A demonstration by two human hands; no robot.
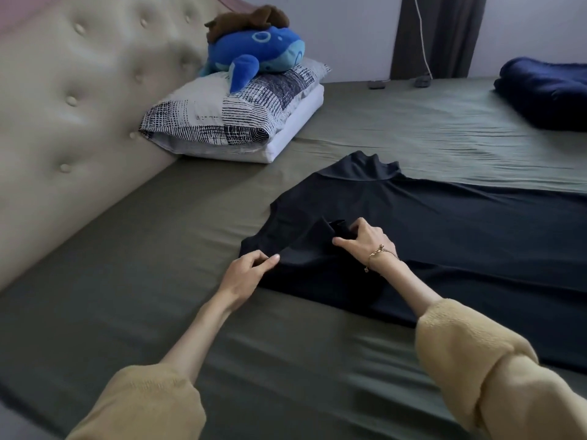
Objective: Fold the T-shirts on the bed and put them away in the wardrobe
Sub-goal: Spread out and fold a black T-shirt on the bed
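Observation:
A black T-shirt (444, 236) lies spread flat on the green bed sheet (158, 281), its collar pointing toward the pillows and its body running off to the right. My left hand (244, 274) pinches the near edge of the shirt's sleeve between thumb and fingers. My right hand (362, 242), with a gold bracelet on its wrist, grips a raised fold of the same sleeve a little farther in. The sleeve is partly turned over onto the shirt's body.
Stacked pillows (235, 119) with a blue plush toy (254, 55) on top lean against the padded headboard (79, 106) at the left. A folded dark blue blanket (546, 90) lies at the far right. A dark curtain (435, 33) hangs behind the bed.

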